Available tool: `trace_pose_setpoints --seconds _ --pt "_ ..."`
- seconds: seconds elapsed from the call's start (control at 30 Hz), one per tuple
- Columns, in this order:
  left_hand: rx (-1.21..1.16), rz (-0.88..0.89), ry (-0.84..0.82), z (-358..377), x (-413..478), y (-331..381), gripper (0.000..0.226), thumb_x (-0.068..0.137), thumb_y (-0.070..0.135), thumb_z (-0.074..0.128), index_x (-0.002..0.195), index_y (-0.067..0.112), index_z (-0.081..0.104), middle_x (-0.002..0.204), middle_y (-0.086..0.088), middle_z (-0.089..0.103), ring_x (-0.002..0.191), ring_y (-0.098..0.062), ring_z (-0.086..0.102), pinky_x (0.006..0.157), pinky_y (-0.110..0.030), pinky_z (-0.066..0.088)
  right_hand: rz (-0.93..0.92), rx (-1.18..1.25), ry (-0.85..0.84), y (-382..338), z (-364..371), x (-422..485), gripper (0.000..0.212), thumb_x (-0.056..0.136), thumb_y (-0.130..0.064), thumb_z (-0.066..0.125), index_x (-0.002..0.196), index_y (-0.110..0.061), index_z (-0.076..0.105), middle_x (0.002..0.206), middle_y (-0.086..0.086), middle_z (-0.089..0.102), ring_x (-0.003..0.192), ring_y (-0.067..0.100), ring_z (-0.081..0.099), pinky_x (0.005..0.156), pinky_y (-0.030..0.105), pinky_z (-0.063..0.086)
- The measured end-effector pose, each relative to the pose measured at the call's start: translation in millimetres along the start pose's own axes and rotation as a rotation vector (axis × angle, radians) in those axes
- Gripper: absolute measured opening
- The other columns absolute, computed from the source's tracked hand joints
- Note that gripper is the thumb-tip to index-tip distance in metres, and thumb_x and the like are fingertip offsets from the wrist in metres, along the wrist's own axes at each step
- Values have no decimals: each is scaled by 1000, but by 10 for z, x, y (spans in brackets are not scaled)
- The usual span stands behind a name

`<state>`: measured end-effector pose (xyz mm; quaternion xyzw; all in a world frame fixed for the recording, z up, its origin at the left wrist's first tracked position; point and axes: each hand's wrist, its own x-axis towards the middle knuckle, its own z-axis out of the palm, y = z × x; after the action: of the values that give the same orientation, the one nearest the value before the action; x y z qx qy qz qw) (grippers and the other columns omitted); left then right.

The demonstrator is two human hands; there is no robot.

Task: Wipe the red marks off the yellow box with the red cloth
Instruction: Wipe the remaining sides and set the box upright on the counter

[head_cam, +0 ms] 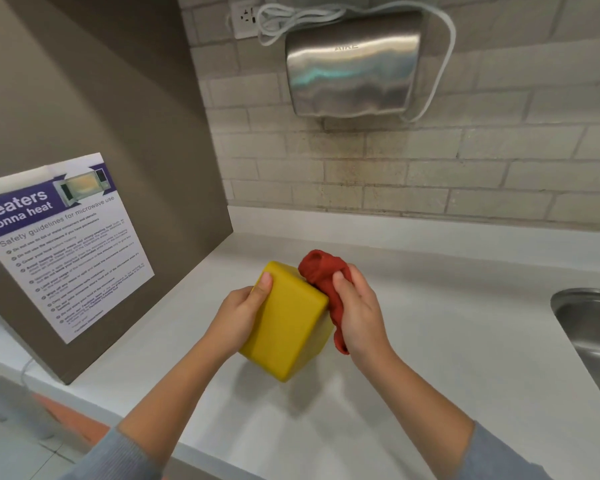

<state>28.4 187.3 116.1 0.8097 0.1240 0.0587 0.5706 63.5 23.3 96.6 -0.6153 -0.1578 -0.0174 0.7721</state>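
The yellow box (286, 322) is tilted above the white counter, held up off the surface. My left hand (241, 315) grips its left side, thumb resting on the top face. My right hand (359, 311) is closed on the bunched red cloth (321, 271) and presses it against the box's right side and upper right edge. A tail of the cloth hangs below that hand. No red marks show on the faces turned toward me; the right face is hidden by cloth and hand.
The white counter (430, 341) runs to a tiled wall. A steel sink (593, 327) sits at the right edge. A brown panel with a microwave safety poster (63, 244) stands on the left. A steel hand dryer (352, 67) hangs on the wall.
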Motion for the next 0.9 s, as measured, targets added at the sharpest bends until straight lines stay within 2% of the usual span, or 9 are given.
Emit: trace_pose_setpoints --seconds 0.1,0.27,0.33,0.43,0.53,0.6,0.67,0.77,0.9 --pt "36 -21 13 4 -10 48 75 84 66 41 101 -4 64 104 -28 66 89 -33 65 87 -48 50 -62 -10 -21 -33 8 -59 24 89 -31 46 100 -25 66 98 -2 70 99 18 64 87 33 48" --pt "47 -83 -10 -8 4 125 66 87 62 38 107 5 65 103 -16 69 96 -32 65 92 -47 50 -111 44 -215 -282 -147 -92 23 88 -17 43 96 -7 63 79 -9 69 73 2 61 64 12 44" --pt "31 -106 -25 -28 13 143 61 86 63 39 102 10 66 103 -13 70 94 -30 66 92 -47 50 -95 78 -235 -391 -236 -68 22 87 -14 43 94 -6 62 70 -10 70 63 -2 61 56 9 45" --pt "12 -110 -1 -81 16 195 49 85 63 43 88 18 63 104 -12 68 95 -30 65 92 -47 50 97 267 -125 -459 -395 -41 20 91 -16 48 100 -16 65 78 1 74 67 17 67 60 32 56" --pt "71 -58 88 -125 49 237 62 82 67 48 91 8 63 101 -14 67 94 -31 63 88 -46 49 342 431 5 -392 -601 -65 25 95 -28 43 107 -20 63 80 11 74 61 28 67 56 43 55" --pt "199 -11 143 -112 62 251 66 76 73 49 88 9 59 90 -12 63 87 -30 61 76 -40 47 410 473 79 -348 -725 -107 29 95 -31 42 106 -12 60 75 14 73 58 28 67 55 43 55" --pt "369 7 175 -29 33 251 65 75 74 49 91 12 60 91 -7 62 89 -28 59 74 -36 44 433 480 131 -307 -819 -161 32 96 -32 40 99 -8 60 69 14 72 54 28 67 58 42 55" --pt "724 24 248 217 18 155 72 79 73 41 105 10 62 112 -12 63 110 -33 53 95 -41 39 466 480 197 -247 -901 -257 33 98 -31 37 93 -8 60 64 12 72 51 26 67 70 44 49" --pt "1116 -117 88 590 -16 54 67 91 53 31 130 2 48 137 -19 47 130 -36 36 108 -44 20 491 457 275 -170 -980 -354 31 97 -30 37 94 -9 60 64 11 73 51 25 68 71 45 48"
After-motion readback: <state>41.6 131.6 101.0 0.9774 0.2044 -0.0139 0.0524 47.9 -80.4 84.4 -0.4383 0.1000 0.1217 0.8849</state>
